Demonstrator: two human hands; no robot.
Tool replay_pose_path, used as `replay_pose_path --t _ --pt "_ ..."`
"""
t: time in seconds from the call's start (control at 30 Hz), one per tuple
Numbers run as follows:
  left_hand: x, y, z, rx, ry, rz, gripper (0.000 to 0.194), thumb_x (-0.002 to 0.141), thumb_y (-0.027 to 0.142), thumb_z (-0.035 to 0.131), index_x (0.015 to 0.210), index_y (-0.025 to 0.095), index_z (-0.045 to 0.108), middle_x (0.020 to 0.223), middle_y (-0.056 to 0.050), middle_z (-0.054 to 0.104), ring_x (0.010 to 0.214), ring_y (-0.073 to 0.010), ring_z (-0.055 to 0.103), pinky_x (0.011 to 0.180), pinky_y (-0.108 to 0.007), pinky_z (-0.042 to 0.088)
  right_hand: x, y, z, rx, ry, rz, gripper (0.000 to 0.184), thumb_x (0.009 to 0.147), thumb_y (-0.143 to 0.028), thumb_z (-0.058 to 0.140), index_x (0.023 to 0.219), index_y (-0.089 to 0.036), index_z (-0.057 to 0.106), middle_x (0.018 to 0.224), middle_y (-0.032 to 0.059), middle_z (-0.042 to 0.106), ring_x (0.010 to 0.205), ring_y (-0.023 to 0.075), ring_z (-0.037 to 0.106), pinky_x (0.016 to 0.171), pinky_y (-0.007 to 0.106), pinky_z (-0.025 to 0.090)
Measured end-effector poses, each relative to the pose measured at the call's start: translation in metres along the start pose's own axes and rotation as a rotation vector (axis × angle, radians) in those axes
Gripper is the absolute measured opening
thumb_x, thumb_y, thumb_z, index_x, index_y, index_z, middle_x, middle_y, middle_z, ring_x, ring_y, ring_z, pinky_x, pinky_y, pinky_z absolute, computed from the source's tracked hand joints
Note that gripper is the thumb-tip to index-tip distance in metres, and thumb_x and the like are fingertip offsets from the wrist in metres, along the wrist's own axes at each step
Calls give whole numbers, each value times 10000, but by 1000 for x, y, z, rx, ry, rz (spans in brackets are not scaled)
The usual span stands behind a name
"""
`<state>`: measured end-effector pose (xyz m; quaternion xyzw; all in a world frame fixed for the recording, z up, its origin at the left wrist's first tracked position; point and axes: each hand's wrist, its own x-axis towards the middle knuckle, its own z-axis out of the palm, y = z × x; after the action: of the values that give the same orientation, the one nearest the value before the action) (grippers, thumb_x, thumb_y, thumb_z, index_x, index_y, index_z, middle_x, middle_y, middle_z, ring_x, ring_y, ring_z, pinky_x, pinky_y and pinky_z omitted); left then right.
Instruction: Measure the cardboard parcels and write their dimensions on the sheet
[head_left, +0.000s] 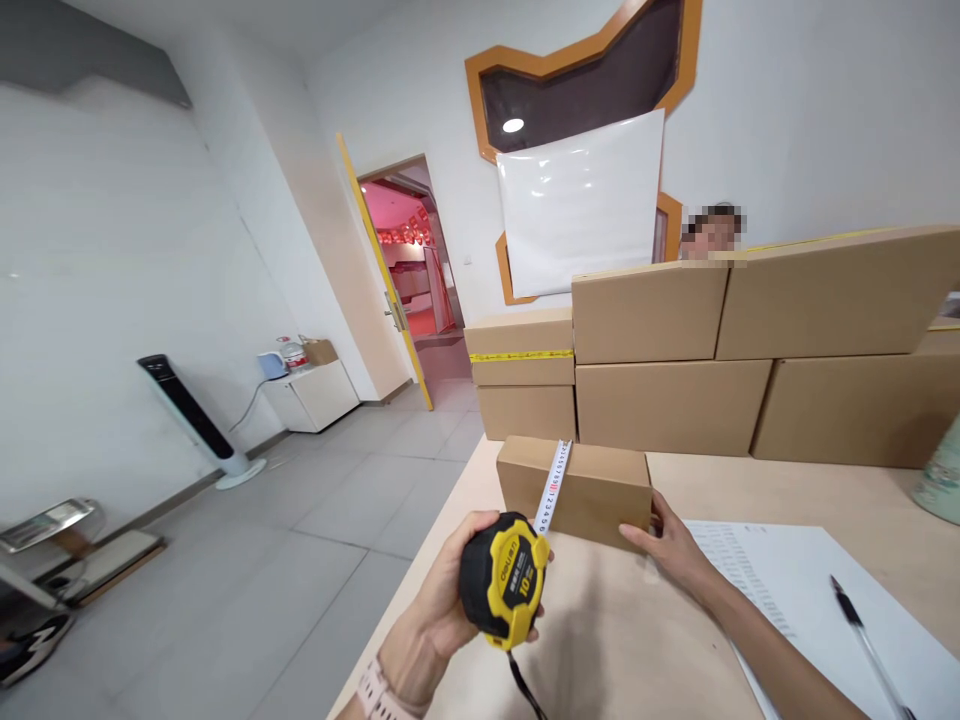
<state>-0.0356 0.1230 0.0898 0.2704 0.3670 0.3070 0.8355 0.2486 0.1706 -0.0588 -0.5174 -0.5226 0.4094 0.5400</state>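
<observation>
A yellow and black tape measure (pixel 514 585) sits in my left hand (pixel 450 575), its fingers wrapped round the case. From it the white blade (pixel 553 490) runs out over the top of a small brown cardboard box (pixel 600 500), with its end near the box's far edge. My right hand (pixel 667 545) grips the right end of that box, thumb on the near face and fingers at the side. The box lies on the pale table (pixel 592 630). A black strap (pixel 525 685) hangs from the tape measure.
Stacked cardboard boxes (pixel 671 405) line the table's far side; a person's head (pixel 712 232) shows behind them. Printed paper (pixel 795 570) and a pen (pixel 862 635) lie at the right, near a greenish object (pixel 941 475). The table's left edge borders the tiled floor (pixel 300 570).
</observation>
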Motion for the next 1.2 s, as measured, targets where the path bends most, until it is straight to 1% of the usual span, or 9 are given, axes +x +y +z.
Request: replay_pose_path --t 0.33,0.5,0.53,0.6,0.7,0.8,0.87,1.0,1.2 --pt "-1 1 1 35 17 -27 451 823 504 442 1041 138 589 974 -119 696 626 -301 676 518 -428 537 0 3 2 15 -3 -3 659 730 -452 699 1310 -270 445 1289 87 597 1208 291 540 978 475 461" --pt "0 1 2 35 27 -21 431 822 497 444 1011 140 595 959 -115 700 624 -303 677 515 -429 537 9 4 -20 40 -138 -14 765 713 -570 687 1354 -261 408 1418 117 487 1286 285 470 1023 437 425" --pt "0 1 3 34 30 -20 429 820 498 444 999 139 598 947 -114 702 620 -302 676 514 -431 538 12 -2 -28 11 -115 -13 746 729 -612 647 1346 -258 423 1424 119 479 1300 282 454 1034 429 411" --pt "0 1 4 38 40 -18 424 818 497 444 959 131 604 921 -116 703 610 -296 674 504 -431 539 16 -22 -40 -65 20 -38 624 810 -663 499 1286 -259 494 1406 102 501 1309 268 443 1053 418 384" --pt "-1 1 5 45 21 -15 416 813 490 449 920 121 609 890 -117 702 600 -288 673 494 -420 537 19 -71 -43 -184 172 -170 507 915 -616 299 1150 -278 596 1341 47 559 1283 251 460 1079 420 339" --pt "-1 0 3 39 -14 -32 425 807 497 457 940 124 608 902 -125 705 619 -298 681 519 -424 539 25 -115 -25 -423 -1 -249 498 940 -577 243 1074 -294 631 1262 31 608 1238 257 486 1074 441 318" --pt "0 0 2 31 -17 -28 430 801 506 460 949 130 605 909 -127 707 632 -307 684 531 -436 542 34 -130 -8 -551 -129 -280 493 948 -557 221 1047 -300 630 1214 23 631 1196 252 514 1041 438 346" --pt "0 0 1 25 -29 -33 438 782 516 462 932 130 605 894 -105 700 623 -301 678 516 -428 541 56 -133 18 -683 -266 -327 494 962 -516 174 1040 -297 610 1180 17 647 1155 241 527 1013 444 349" --pt "1 1 2 24 -54 -61 449 771 518 463 976 142 600 917 -81 685 635 -286 677 533 -410 540 65 -132 27 -700 -331 -367 482 976 -467 155 972 -287 602 1117 24 662 1101 239 545 970 428 361"
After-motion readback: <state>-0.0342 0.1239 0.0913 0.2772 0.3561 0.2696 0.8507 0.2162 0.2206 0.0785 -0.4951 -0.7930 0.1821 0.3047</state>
